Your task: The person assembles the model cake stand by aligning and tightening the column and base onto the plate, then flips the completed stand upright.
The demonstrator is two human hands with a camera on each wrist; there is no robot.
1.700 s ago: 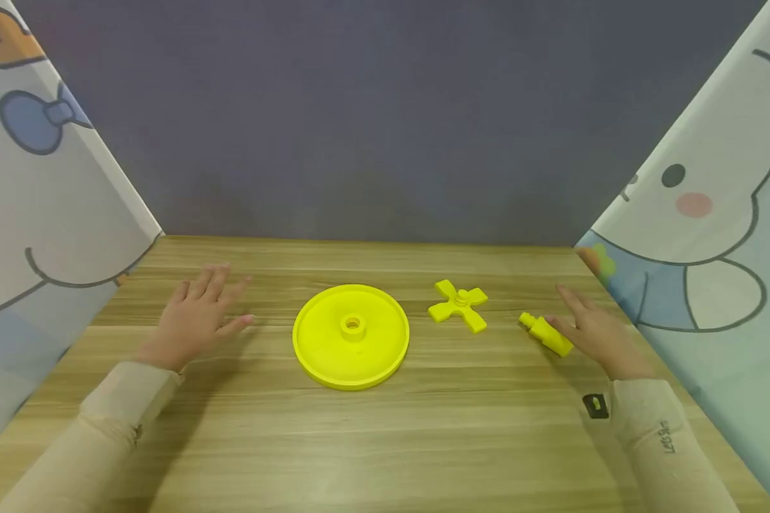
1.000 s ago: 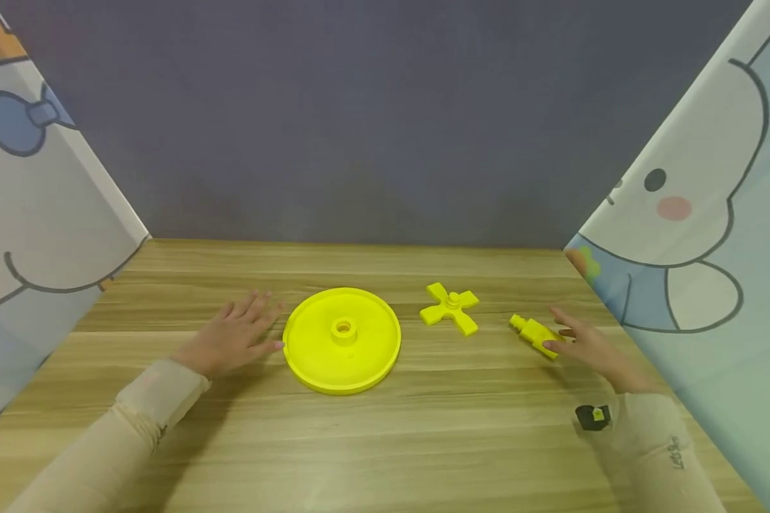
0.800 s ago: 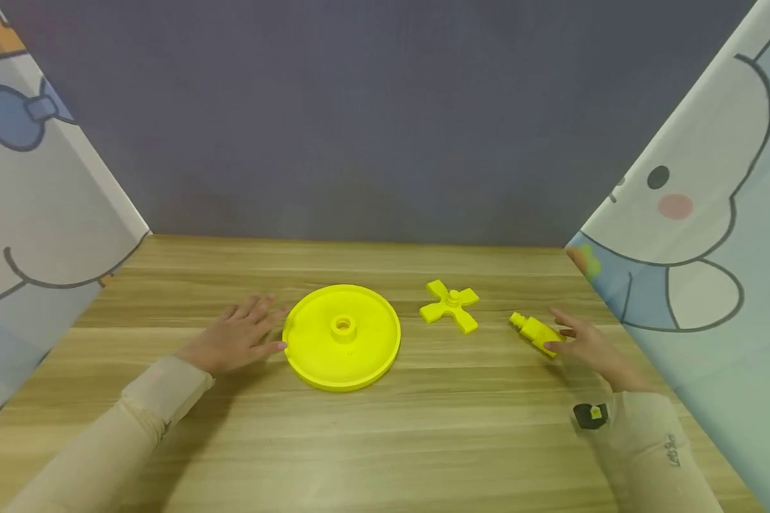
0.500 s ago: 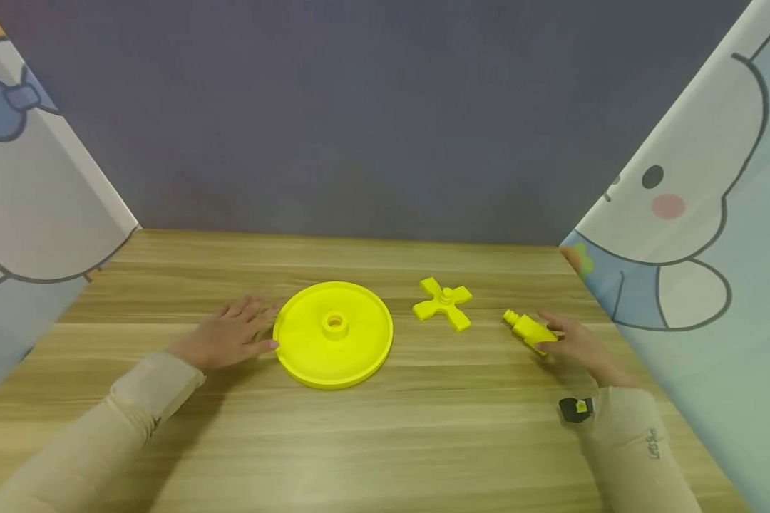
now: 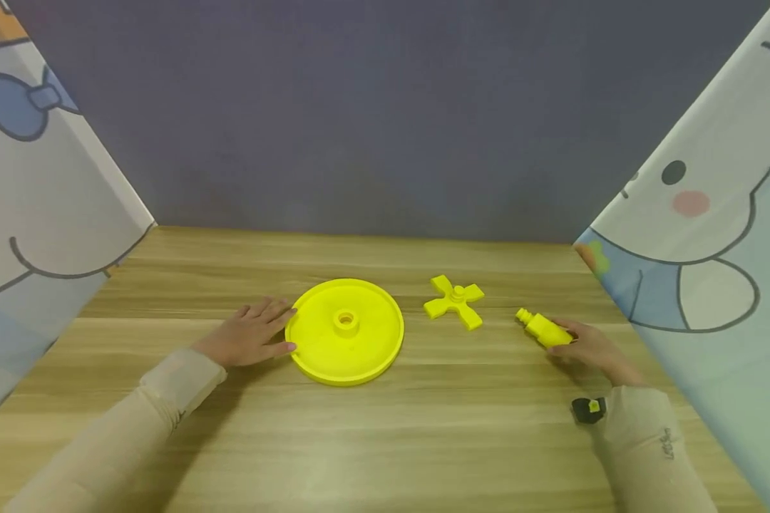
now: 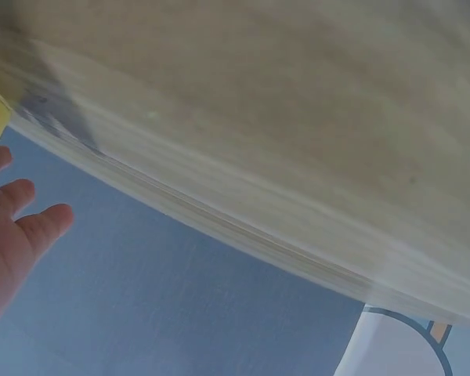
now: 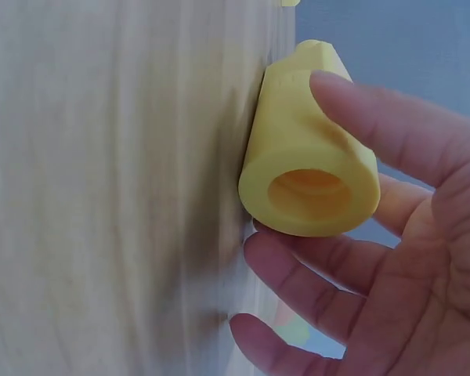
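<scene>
In the head view my left hand (image 5: 250, 335) lies at the left rim of a round yellow disc (image 5: 321, 349), its fingers fairly straight and the tips at the edge. The disc has a raised hollow hub in its centre. My right hand (image 5: 593, 350) pinches a yellow bottle-shaped post (image 5: 544, 329) with a narrow stepped neck. In the right wrist view, the post (image 7: 294, 125) sits between thumb and fingers, its round hollow end facing the camera. Between disc and post lies a yellow four-armed cross (image 5: 452, 303) with a central stub. The left wrist view catches only part of the left hand (image 6: 12, 235).
The parts are on a wood-grain table (image 5: 359, 449). A dark grey panel (image 5: 372, 121) stands at its back. Cartoon-printed panels (image 5: 699, 242) flank both sides. A small black device (image 5: 588, 410) is beside the right cuff.
My left hand has moved rightward to the disc's rim. The right hand has closed its thumb and fingers on the bottle-shaped post. Disc and cross look unmoved; the head view has shifted slightly.
</scene>
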